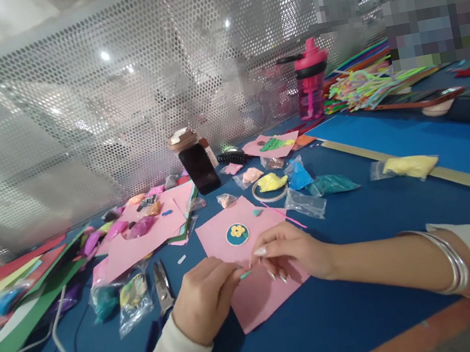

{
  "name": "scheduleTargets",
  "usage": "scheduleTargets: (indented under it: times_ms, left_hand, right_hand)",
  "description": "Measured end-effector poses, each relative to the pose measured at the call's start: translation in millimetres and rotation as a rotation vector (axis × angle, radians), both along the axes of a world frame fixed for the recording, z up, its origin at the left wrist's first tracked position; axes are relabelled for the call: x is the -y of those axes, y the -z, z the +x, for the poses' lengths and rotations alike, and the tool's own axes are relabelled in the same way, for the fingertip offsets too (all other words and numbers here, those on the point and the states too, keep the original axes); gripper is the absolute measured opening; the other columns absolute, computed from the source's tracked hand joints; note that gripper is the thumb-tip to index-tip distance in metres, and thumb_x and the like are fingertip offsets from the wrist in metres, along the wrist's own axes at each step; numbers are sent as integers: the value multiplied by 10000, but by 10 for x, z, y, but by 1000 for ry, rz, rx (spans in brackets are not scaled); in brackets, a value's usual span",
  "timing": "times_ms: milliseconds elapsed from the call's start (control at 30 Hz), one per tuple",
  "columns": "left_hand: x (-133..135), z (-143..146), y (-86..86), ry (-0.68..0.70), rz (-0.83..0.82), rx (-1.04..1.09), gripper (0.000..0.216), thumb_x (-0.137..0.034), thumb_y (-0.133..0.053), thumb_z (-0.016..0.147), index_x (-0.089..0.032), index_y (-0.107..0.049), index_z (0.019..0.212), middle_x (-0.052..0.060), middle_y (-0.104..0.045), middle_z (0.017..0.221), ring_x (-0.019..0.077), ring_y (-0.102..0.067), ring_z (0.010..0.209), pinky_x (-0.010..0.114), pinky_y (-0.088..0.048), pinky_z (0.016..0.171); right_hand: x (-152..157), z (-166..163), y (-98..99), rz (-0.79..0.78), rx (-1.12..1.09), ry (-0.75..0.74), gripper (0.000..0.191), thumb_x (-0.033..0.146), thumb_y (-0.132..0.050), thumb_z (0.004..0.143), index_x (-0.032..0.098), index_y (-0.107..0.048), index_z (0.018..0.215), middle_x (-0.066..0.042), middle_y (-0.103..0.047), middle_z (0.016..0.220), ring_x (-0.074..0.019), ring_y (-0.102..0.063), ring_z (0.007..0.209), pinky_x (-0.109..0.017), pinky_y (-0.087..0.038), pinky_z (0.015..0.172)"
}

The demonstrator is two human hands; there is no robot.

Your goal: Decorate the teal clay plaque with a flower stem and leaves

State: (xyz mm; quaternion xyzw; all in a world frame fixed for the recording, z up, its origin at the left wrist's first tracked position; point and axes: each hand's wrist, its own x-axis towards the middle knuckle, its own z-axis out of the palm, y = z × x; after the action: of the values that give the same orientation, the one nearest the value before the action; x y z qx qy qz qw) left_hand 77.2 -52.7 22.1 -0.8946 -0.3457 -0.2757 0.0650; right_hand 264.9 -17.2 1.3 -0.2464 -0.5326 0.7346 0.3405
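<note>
Green strip [246,275]: held at the fingertips of the left hand [205,293], just above the middle of the pink sheet [261,311] on the worktop [354,312]. Material apparently soft modelling clay; treat as easily dented.

Left hand: nearly closed, with thumb and forefinger pinched on one end of the strip, the other end projecting toward the right hand [296,250]. Right hand: thumb and forefinger drawn close together near the free end, remaining fingers loosely curled below. Hold between right fingertips, if any: impossible to tell.

Handling:
1. Grip lightly, by the end only. Avoid flattening the strip under the thumb.
2. Support the free end from the right before applying any pressure. Shape with short, even touches; do not pull, for risk of thinning or tearing.
3. Keep nails clear of the surface to prevent marks.
4. Work low over the sheet, for a clean landing in case of a drop.
5. Keep wrists and sleeves away from the round blue piece with yellow flower [237,234], lying just beyond the fingers, and from the small teal piece [258,212] near the far edge of the sheet.
6. Leave the scissors [162,286] aside, left of the sheet.
</note>
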Motion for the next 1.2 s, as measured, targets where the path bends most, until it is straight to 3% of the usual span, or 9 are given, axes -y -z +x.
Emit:
scheduleTargets:
  times_ms: [100, 267, 333, 433, 500, 667, 833, 1067, 1200]
  left_hand:
    - [-11, -37, 17, 18, -233, 82, 189, -172, -453, 843, -150, -629, 906, 22, -636, 630, 93, -581, 545, 169, -443, 500]
    - [-33, -55, 15, -5, -431, 238, 284, -141, -430, 835, -160, -589, 1070, 48, -703, 784, 129, -658, 690, 209, -522, 641]
    - [-38, -52, -10, -42, -528, 303, 266, -167, -449, 830, -157, -609, 1041, 54, -707, 821, 142, -666, 729, 217, -529, 678]
    - [-37, -51, -53, -133, -623, 371, 181, -244, -535, 787, -146, -684, 813, 51, -707, 718, 143, -660, 616, 193, -533, 581]
    - [-31, -53, -69, -162, -629, 401, 149, -269, -611, 728, -143, -691, 727, 50, -705, 686, 150, -658, 597, 188, -533, 562]
    - [-15, -57, -45, -120, -642, 375, 189, -206, -543, 771, -164, -680, 894, 59, -706, 852, 169, -669, 762, 220, -542, 698]
    - [-23, -55, -21, -121, -719, 436, 252, -258, -463, 826, -134, -660, 925, 74, -709, 760, 152, -669, 638, 219, -552, 589]
    - [-11, -75, -42, -126, -582, 308, 123, -226, -592, 738, -188, -704, 771, 29, -712, 717, 134, -658, 610, 179, -514, 553]
    - [3, -107, -35, -110, -583, 285, 85, -183, -614, 712, -190, -696, 691, 7, -699, 643, 117, -641, 565, 168, -492, 534]
  right_hand:
    - [-9, -4, -9, 23, 12, 45, 193, 274, -553, 652, 89, -604, 664, 15, -521, 453, -66, -463, 381, -183, -366, 376]
    - [-12, 25, -22, 92, 23, 116, 197, 244, -529, 664, 92, -627, 741, 23, -525, 490, -54, -453, 380, -184, -374, 378]
    - [-15, 31, -20, 85, 24, 109, 183, 246, -529, 662, 99, -624, 717, 24, -521, 480, -57, -454, 378, -184, -372, 372]
    - [-11, 28, -18, 58, 21, 106, 166, 261, -544, 650, 107, -606, 662, 19, -519, 473, -66, -464, 398, -185, -376, 375]
    - [-2, 26, -18, 51, 32, 103, 167, 267, -545, 648, 108, -597, 647, 18, -521, 477, -66, -460, 395, -190, -380, 385]
    - [19, 33, -19, 107, 96, 81, 166, 266, -533, 667, 110, -589, 680, 21, -521, 496, -60, -451, 397, -192, -364, 404]
    - [22, 43, -19, 142, 113, 81, 159, 263, -527, 684, 112, -576, 666, 23, -503, 499, -59, -445, 399, -193, -364, 405]
    - [44, 67, -5, 300, 154, 44, 164, 252, -516, 724, 106, -577, 680, 16, -498, 515, -57, -450, 401, -169, -359, 363]
    - [48, 69, -18, 325, 182, 33, 162, 240, -499, 733, 105, -575, 684, 10, -511, 520, -55, -448, 395, -166, -368, 360]
